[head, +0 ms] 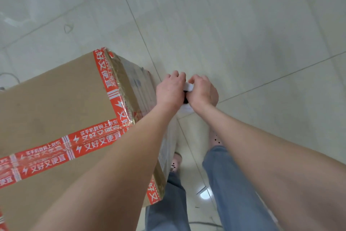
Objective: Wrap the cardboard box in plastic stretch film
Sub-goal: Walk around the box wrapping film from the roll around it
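Below, the tiled floor fills the upper and right part of the frame, pale and shiny, with thin dark joints running diagonally. One cardboard box takes the left half of the frame. Its brown top face is turned to the camera, and its long axis runs from the lower left of the frame toward the upper centre. Red printed tape follows the right edge of the top, and another band of it crosses the top in the lower left. The right side face of the box is covered with glossy, wrinkled stretch film.

Two bare forearms reach from the lower edge toward the centre of the frame. The left hand and the right hand are close together, just right of the box's far corner. Between them sits one roll of film, of which only a small white part and a dark end show. The fingers of both hands are curled closed around this roll, knuckles up; the fingertips themselves are hidden.

Two legs in blue jeans stand at the lower centre, and two pale shoes with small holes are on the floor beside the box.
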The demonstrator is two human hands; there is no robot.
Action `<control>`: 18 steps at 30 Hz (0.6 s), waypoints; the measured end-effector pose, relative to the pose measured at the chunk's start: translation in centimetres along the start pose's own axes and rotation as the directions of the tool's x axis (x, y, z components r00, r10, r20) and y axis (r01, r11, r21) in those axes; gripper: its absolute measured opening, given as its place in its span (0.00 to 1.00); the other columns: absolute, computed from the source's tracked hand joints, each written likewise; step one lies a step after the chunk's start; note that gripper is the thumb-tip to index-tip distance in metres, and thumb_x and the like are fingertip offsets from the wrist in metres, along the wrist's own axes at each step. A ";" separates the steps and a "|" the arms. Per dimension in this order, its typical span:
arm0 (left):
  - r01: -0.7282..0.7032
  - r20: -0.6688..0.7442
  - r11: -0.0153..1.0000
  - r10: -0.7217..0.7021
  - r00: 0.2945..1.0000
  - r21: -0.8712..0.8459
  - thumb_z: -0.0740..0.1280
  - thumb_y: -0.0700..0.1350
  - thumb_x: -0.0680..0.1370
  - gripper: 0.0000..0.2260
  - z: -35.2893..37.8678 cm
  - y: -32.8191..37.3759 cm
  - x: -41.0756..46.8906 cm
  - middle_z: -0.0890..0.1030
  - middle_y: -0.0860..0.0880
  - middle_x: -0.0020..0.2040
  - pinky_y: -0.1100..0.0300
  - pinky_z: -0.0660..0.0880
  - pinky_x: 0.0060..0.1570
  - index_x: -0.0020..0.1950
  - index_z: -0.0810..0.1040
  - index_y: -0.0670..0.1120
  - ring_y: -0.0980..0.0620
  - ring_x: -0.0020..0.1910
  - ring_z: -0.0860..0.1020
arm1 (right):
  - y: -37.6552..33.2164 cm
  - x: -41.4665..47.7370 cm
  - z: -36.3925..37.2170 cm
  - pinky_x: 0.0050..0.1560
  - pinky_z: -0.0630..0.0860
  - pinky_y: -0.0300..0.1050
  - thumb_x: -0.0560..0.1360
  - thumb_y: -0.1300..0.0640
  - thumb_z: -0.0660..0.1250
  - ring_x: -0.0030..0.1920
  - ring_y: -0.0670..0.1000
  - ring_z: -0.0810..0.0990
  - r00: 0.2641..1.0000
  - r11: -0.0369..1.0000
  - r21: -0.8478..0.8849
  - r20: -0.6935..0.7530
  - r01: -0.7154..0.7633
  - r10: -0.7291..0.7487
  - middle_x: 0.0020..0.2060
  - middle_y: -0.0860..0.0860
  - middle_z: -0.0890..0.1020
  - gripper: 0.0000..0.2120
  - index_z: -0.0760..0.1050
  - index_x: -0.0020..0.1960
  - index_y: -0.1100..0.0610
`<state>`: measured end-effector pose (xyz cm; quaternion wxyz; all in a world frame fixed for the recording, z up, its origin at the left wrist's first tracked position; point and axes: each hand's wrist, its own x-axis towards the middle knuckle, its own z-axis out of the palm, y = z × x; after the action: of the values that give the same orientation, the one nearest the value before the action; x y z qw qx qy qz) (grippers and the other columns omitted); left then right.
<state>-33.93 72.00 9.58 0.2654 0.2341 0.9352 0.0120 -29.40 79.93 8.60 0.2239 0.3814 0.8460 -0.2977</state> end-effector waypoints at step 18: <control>0.191 0.026 0.967 -0.190 0.981 -0.171 0.65 0.41 0.76 0.21 -2.7 -1.9 2.8 0.71 0.46 0.60 0.54 0.70 0.42 0.68 0.68 0.50 0.45 0.58 0.73 | -3.6 2.6 -0.9 0.46 0.70 0.47 0.72 0.53 0.68 0.54 0.58 0.77 0.984 0.993 0.089 0.166 -0.082 0.066 0.58 0.54 0.73 0.17 0.69 0.59 0.54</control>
<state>-38.15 71.82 10.22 0.2889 0.1194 0.9476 0.0662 -33.90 79.99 8.86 0.2848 0.3971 0.7949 -0.3596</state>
